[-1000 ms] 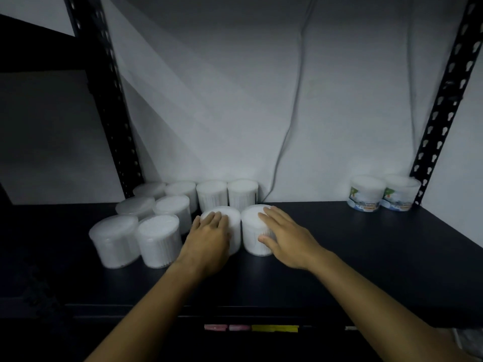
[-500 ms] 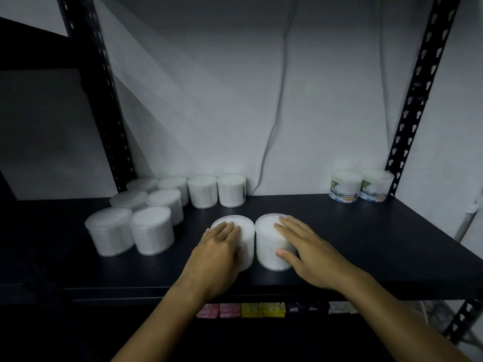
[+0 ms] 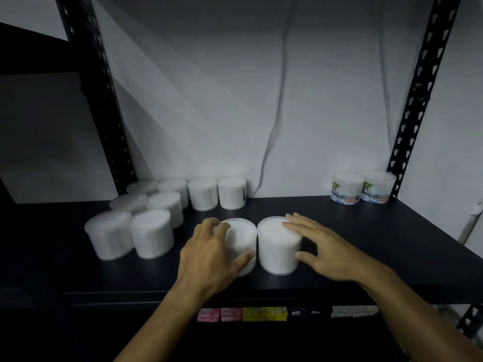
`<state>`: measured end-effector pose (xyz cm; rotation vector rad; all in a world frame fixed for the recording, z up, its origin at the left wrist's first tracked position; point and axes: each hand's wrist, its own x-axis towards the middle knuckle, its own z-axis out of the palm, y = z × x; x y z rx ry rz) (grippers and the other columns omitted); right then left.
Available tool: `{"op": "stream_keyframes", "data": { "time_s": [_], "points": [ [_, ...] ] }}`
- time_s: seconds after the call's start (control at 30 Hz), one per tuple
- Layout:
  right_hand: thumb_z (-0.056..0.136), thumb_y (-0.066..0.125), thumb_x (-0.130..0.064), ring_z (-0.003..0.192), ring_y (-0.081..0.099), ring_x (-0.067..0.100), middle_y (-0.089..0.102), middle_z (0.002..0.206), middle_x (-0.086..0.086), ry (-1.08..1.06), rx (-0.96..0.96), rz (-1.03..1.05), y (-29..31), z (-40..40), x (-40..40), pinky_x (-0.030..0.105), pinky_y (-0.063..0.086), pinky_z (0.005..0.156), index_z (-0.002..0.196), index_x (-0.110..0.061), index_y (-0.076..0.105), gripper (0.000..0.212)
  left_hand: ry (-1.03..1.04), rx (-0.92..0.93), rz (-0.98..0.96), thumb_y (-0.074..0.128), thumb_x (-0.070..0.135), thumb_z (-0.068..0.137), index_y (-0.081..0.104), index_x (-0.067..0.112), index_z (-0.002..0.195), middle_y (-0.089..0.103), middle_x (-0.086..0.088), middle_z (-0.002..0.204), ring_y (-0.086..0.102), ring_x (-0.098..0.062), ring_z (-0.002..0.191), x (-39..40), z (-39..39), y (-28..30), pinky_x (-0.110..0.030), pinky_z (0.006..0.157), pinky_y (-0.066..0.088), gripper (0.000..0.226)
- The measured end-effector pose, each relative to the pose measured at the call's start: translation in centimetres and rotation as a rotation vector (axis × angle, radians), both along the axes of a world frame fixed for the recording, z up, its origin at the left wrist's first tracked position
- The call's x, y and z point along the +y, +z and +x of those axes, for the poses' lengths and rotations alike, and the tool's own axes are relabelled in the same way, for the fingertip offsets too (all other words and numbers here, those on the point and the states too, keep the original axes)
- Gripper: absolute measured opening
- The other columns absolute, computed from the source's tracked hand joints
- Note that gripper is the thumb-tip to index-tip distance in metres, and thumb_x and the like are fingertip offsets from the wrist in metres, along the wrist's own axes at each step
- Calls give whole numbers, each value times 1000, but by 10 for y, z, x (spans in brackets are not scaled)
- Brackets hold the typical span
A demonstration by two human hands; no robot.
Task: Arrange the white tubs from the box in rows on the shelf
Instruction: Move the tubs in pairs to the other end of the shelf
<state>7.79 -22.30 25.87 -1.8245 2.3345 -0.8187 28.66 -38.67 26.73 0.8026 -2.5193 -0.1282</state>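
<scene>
Broad dark shelf [image 3: 366, 239] across the view, backed by a pale wall, framed by perforated black uprights at left [image 3: 102, 105] and right [image 3: 418, 95]. Thin cable [image 3: 274, 121] down the wall to the shelf's back edge. On the left half, a cluster of eight white tubs [image 3: 167, 207]: four along the wall, two in the middle, two nearer the front, all upright and close together. Near the front edge at centre, two more white tubs side by side, touching or nearly so. Left hand [image 3: 209, 257] wrapped round the left front tub [image 3: 241, 240], fingers curled over its far rim, thumb pressed against its near side. Right hand [image 3: 326, 249] spread at the right front tub [image 3: 278, 246], straight fingers lying across the lid's right edge, thumb touching the lower side wall, no clear curl round it. At the far right corner against the wall, two labelled tubs [image 3: 363, 188] with green and blue printed bands, side by side and well apart from the white ones. Below the shelf's front lip, a row of small packets [image 3: 243, 314]: pink, then yellow, then dark, then whitish, partly hidden by the forearms.
</scene>
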Motion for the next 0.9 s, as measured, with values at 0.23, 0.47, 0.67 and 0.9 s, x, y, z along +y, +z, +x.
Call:
{"op": "stream_keyframes", "data": {
  "time_s": [0.23, 0.47, 0.67, 0.9],
  "points": [
    [89, 58, -12, 134, 25, -4, 38, 143, -20, -44, 101, -103, -13, 0, -1, 30, 24, 114, 134, -31, 48, 50, -6, 23, -42, 55, 69, 79, 55, 24, 115, 45, 10, 117, 38, -12, 111, -6, -7, -6, -29, 72, 50, 58],
    [80, 72, -32, 116, 40, 1, 54, 122, -18, -116, 212, -294, -17, 9, 2, 27, 31, 104, 119, -26, 63, 40, -246, 59, 138, 69, 45, 83, 59, 18, 125, 51, 11, 124, 50, -8, 116, -27, 2, -2, -15, 94, 37, 51],
    [74, 66, -53, 109, 42, 3, 54, 111, -20, -138, 267, -341, -19, 12, 1, 25, 31, 97, 111, -28, 66, 44, -330, 22, 169, 68, 27, 88, 54, 26, 133, 44, 9, 146, 24, 0, 140, -37, 2, 1, 0, 102, 9, 48],
    [77, 75, -27, 133, 24, -4, 36, 137, -26, -48, 3, -181, -9, 1, 11, 28, 25, 112, 135, -36, 44, 67, -183, 50, 129, 63, 68, 76, 42, 33, 140, 29, 14, 147, 22, -4, 137, -20, 1, 0, -23, 107, 28, 76]
  ]
}}
